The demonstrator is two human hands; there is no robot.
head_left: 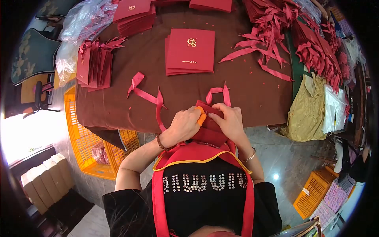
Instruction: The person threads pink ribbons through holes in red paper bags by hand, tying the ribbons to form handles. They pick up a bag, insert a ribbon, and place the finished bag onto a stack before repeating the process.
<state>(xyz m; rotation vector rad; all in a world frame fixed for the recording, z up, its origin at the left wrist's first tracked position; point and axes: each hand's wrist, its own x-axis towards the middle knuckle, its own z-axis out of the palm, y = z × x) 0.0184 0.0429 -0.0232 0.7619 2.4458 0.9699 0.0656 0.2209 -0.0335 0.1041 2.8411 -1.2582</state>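
Note:
A dark red paper bag (211, 132) is between my hands at the table's near edge, against my lap. My left hand (184, 124), with orange finger covers on it, is closed on the bag's upper edge. My right hand (229, 121) pinches the same edge from the other side, thumb and fingers together. A pink-red ribbon (215, 90) loops up on the table just beyond my hands. Another ribbon (146, 94) trails to the left, one end running down beside my left wrist. What lies between my fingertips is hidden.
Flat red bags (191, 53) with gold lettering are stacked mid-table on a brown cloth (150, 55). Ribboned bags stand at left (94, 71), and loose ribbons (272, 47) lie at right. Orange crates (89, 152) sit below left; a gold plastic bag (306, 110) is right.

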